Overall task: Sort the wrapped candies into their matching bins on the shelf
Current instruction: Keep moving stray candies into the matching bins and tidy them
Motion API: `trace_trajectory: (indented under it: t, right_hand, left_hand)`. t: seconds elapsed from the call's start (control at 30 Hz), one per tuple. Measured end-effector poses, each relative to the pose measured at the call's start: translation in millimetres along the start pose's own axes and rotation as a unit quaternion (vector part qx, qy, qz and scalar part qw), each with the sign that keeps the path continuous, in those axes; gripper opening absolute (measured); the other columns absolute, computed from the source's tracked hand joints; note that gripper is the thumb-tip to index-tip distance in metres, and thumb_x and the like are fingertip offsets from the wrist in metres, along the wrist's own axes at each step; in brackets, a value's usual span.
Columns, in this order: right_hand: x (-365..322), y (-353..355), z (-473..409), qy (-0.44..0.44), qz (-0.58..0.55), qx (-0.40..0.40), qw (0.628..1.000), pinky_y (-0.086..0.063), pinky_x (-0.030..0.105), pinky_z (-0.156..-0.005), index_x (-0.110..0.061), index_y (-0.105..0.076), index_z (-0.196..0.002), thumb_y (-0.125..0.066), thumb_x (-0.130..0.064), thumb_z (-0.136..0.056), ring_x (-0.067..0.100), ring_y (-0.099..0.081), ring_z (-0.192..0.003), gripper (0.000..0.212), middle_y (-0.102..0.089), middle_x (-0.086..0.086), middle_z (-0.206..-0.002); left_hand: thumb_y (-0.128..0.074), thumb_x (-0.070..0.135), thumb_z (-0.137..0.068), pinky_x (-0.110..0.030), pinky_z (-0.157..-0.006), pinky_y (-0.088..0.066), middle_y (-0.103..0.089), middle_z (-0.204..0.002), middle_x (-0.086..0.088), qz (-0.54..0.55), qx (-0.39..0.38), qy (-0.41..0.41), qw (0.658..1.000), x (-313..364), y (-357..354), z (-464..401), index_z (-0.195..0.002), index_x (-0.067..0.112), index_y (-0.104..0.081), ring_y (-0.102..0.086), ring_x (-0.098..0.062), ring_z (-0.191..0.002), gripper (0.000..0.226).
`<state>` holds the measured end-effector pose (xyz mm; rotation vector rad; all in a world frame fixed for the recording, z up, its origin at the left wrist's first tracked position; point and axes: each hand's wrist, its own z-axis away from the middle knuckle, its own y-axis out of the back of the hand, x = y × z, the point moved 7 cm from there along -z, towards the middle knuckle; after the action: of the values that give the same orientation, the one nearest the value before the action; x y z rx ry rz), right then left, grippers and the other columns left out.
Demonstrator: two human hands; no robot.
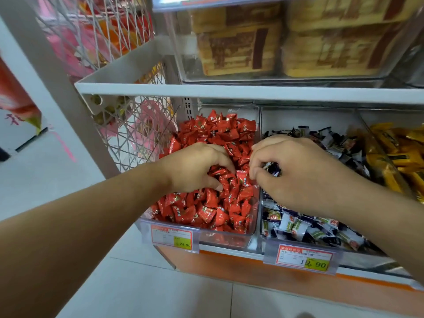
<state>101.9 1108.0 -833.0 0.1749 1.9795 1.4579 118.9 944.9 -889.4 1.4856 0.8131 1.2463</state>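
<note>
Both hands are down in the clear plastic bin (229, 237) full of red foil-wrapped candies (220, 131) at the shelf's left end. The left hand (195, 166) has its fingers curled into the heap, clawing up a small bunch of red ones. The right hand (296, 173) sits over the divider between this bin and the next clear plastic bin (309, 115), fingers curled round a few dark blue-and-white wrapped candies (271, 168), fingertips touching a red one at the wall. Can't really tell which way those dark wrappers run; they're mostly buried in the fist. The neighbouring bin holds the matching blue-white wrapped candy pile (302, 226), lying every which way. Further right is a yellow-wrapped candy bin (399, 152). Orange-and-yellow price tags (305, 258) are clipped to the bin fronts.
</note>
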Motion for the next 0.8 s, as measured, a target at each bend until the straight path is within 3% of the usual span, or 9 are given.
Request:
trace_trajectory:
  t: [0.2,0.3,0.43,0.5,0.6,0.8]
  right_hand:
    - [0,1,0,-0.006,-0.013,-0.008,1.000,-0.044,0.024,-0.097,-0.026,-0.069,-0.071,-0.060,-0.019,-0.093,0.003,-0.057,-0.106,0.025,-0.067,-0.013,-0.097]
    - [1,1,0,-0.009,-0.017,-0.009,1.000,-0.046,0.028,-0.099,-0.026,-0.069,-0.072,-0.060,-0.019,-0.093,0.003,-0.057,-0.106,0.024,-0.066,-0.013,-0.097]
    - [1,-1,-1,-0.004,-0.011,-0.007,1.000,-0.048,0.035,-0.095,-0.026,-0.066,-0.069,-0.059,-0.020,-0.092,0.005,-0.057,-0.101,0.024,-0.065,-0.013,-0.089]
    - [0,-1,-1,-0.005,-0.015,-0.005,1.000,-0.048,0.036,-0.095,-0.025,-0.066,-0.069,-0.058,-0.020,-0.092,0.005,-0.056,-0.101,0.024,-0.064,-0.013,-0.089]
    - [0,-1,0,-0.005,-0.020,-0.001,1.000,-0.047,0.036,-0.097,-0.025,-0.066,-0.070,-0.058,-0.019,-0.093,0.005,-0.056,-0.103,0.025,-0.064,-0.012,-0.091]
    - [3,-1,-1,-0.005,-0.025,-0.003,1.000,-0.048,0.031,-0.095,-0.026,-0.067,-0.071,-0.061,-0.018,-0.092,0.004,-0.057,-0.102,0.024,-0.065,-0.012,-0.093]
  left_hand:
    - [-0.080,0.032,-0.087,-0.007,-0.106,-0.031,-0.061,-0.130,0.019,0.030,0.029,0.018,0.999,2,14,6,-0.129,0.034,-0.068,-0.052,0.003,-0.124,0.044]
    - [-0.076,0.037,-0.090,-0.019,-0.116,-0.030,-0.052,-0.141,0.022,0.010,-0.015,0.017,1.000,7,18,14,-0.142,0.041,-0.056,-0.045,0.003,-0.132,0.055]
    - [-0.086,0.050,-0.073,-0.027,-0.116,-0.031,-0.032,-0.152,0.029,-0.061,-0.151,0.014,0.987,5,2,27,-0.153,0.053,-0.029,-0.034,0.001,-0.141,0.098]
    - [-0.091,0.046,-0.068,-0.028,-0.115,-0.034,-0.031,-0.151,0.028,-0.086,-0.153,0.006,0.984,3,-5,27,-0.153,0.053,-0.027,-0.033,0.000,-0.140,0.107]
    - [-0.091,0.036,-0.070,-0.029,-0.112,-0.040,-0.041,-0.142,0.024,-0.054,-0.094,-0.001,0.994,5,-8,20,-0.152,0.045,-0.040,-0.042,-0.001,-0.132,0.097]
    - [-0.087,0.030,-0.078,-0.025,-0.112,-0.038,-0.060,-0.131,0.014,-0.034,-0.019,0.003,0.999,-1,1,2,-0.139,0.028,-0.062,-0.053,-0.006,-0.125,0.066]
